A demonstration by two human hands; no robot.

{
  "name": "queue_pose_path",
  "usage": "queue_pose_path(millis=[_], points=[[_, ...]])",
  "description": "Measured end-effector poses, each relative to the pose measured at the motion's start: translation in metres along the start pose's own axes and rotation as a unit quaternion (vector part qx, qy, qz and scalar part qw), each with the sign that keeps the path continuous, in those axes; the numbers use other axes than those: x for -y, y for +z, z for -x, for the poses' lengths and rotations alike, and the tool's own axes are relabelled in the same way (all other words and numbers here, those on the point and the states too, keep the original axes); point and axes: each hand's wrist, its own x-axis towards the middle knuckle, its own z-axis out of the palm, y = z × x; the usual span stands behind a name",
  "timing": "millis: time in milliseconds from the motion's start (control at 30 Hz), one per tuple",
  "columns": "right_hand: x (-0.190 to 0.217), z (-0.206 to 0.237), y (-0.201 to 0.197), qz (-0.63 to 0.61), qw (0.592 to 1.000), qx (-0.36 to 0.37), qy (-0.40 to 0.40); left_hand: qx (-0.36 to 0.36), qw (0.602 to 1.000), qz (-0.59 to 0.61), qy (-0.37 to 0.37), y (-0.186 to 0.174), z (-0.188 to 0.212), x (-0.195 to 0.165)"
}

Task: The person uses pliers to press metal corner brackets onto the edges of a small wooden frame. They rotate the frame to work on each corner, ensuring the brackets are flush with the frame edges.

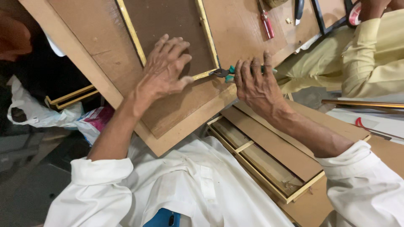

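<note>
Left hand pressed flat, open, on frame; right hand gripped pliers biting frame's corner.

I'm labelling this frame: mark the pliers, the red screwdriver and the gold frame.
pliers (221, 72), head view, dark jaws.
red screwdriver (267, 24), head view, red handle.
gold frame (208, 38), head view, right rail.

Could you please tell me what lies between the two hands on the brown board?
In the head view, between the left hand and right hand lie the gold frame's corner and the pliers' dark jaws.
</note>
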Motion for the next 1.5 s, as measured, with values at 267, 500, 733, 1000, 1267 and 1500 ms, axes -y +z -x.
queue_pose_path(millis=[267, 500, 733, 1000, 1267, 1500], points=[[0.033, -0.023, -0.061, -0.068, 0.997, 0.030, -0.032, 0.064, 0.985, -0.161, 0.015, -0.075, 0.033, 0.072], [0.074, -0.062, -0.105, -0.037, 0.999, 0.016, -0.011, 0.081, 0.994, -0.048, 0.060, -0.085, 0.056, 0.074], [0.083, -0.084, -0.125, -0.019, 0.999, 0.031, -0.027, 0.019, 0.997, -0.001, 0.075, -0.074, 0.069, 0.087], [0.081, -0.102, -0.146, 0.074, 0.991, 0.057, -0.094, -0.020, 0.996, -0.005, 0.085, -0.062, 0.067, 0.087], [0.092, -0.134, -0.158, 0.121, 0.973, 0.099, -0.172, -0.054, 0.993, 0.002, 0.105, -0.055, 0.069, 0.094], [0.094, -0.117, -0.128, 0.087, 0.977, 0.095, -0.170, -0.064, 0.994, 0.002, 0.089, -0.053, 0.071, 0.085]])
